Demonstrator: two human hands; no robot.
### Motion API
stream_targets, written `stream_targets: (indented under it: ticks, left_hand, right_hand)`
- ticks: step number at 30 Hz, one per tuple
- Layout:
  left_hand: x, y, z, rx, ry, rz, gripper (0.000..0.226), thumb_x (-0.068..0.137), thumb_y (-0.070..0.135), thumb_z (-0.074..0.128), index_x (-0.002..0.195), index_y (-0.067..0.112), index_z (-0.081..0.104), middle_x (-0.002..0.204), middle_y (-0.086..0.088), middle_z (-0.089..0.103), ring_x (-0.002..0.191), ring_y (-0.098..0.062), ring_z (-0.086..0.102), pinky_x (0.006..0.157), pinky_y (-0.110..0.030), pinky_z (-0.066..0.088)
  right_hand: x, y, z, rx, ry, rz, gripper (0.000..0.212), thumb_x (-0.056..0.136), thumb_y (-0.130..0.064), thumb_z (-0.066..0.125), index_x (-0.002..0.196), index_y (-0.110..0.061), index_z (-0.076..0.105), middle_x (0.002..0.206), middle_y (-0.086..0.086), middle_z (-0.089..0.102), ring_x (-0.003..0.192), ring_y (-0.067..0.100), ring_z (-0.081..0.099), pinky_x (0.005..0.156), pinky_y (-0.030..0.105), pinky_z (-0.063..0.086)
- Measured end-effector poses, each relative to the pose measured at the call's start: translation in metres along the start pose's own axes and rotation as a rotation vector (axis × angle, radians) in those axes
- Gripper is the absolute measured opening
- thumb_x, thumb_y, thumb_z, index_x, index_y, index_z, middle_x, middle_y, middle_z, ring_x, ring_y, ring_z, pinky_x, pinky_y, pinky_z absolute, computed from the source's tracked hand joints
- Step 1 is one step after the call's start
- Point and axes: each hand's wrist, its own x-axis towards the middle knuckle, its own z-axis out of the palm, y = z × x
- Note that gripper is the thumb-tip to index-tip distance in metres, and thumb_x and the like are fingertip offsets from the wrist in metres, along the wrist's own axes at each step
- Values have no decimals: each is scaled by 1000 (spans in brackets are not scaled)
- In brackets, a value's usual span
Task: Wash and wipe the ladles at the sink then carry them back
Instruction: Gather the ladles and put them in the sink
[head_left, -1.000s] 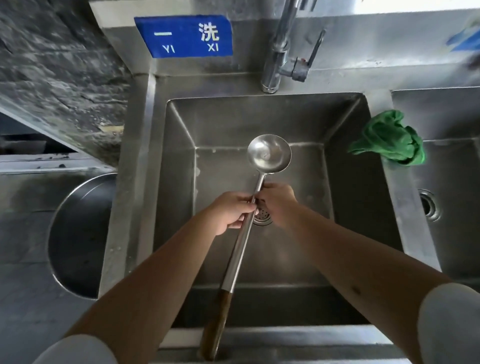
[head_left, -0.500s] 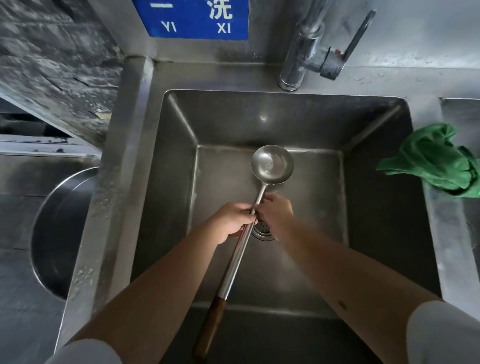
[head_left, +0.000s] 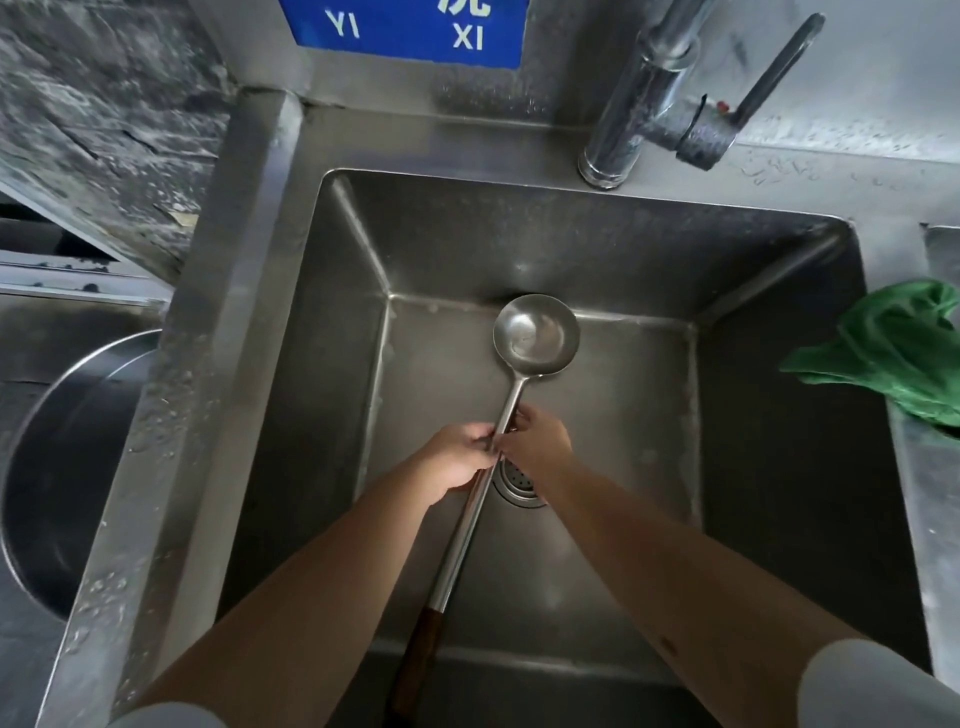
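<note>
A long steel ladle (head_left: 536, 335) with a dark wooden grip is held over the steel sink basin (head_left: 322, 364), bowl facing up near the basin's far wall. My left hand (head_left: 457, 460) and my right hand (head_left: 537, 441) both grip the steel shaft just below the bowl, touching each other. The wooden grip end points toward me at the basin's near edge. The drain strainer (head_left: 517, 480) sits partly hidden under my right hand. No water runs from the faucet (head_left: 639, 98).
A crumpled green cloth (head_left: 888, 351) lies on the divider at the right, beside a second basin. A large round steel pot (head_left: 57, 467) sits left of the sink. A blue sign (head_left: 410, 31) hangs on the back wall.
The view has dropped closer to the sink and shifted left. Both hands keep the same grip on the ladle shaft, and the bowl stays over the basin.
</note>
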Motion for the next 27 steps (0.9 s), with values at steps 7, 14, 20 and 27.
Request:
stream_targets:
  ticks: [7, 14, 20, 27]
  left_hand:
    - [3, 2, 2, 56, -74, -6, 42, 86, -9, 56, 125, 8, 62, 104, -3, 64, 94, -16, 56, 55, 0, 38]
    - [-18, 4, -6, 89, -35, -20, 37, 91, 2, 57, 124, 18, 62, 108, 0, 62, 96, -13, 54, 59, -3, 37]
    - [-64, 21, -20, 562, 86, 29, 68, 95, 42, 50, 154, 20, 24, 160, -5, 29, 145, -24, 32, 116, -35, 30]
    - [-143, 58, -23, 1032, 222, 229, 68, 89, 61, 41, 144, 23, 30, 139, -7, 44, 126, -30, 47, 95, -48, 46]
  right_hand:
    - [4, 13, 15, 88, -104, 25, 27, 68, -5, 67, 93, -13, 67, 85, 5, 71, 81, 22, 67, 76, 35, 53]
    - [-29, -1, 3, 12, -131, 17, 15, 89, -13, 64, 101, -6, 70, 68, -3, 56, 56, 3, 50, 56, 13, 38]
    - [-77, -6, -30, -643, -40, -85, 63, 82, -61, 50, 139, -35, 43, 135, -4, 55, 119, 25, 57, 92, 38, 51]
    - [-160, -22, -70, -1061, -47, -283, 92, 78, -81, 34, 154, -34, 14, 166, 0, 5, 152, 21, 6, 116, 54, 17]
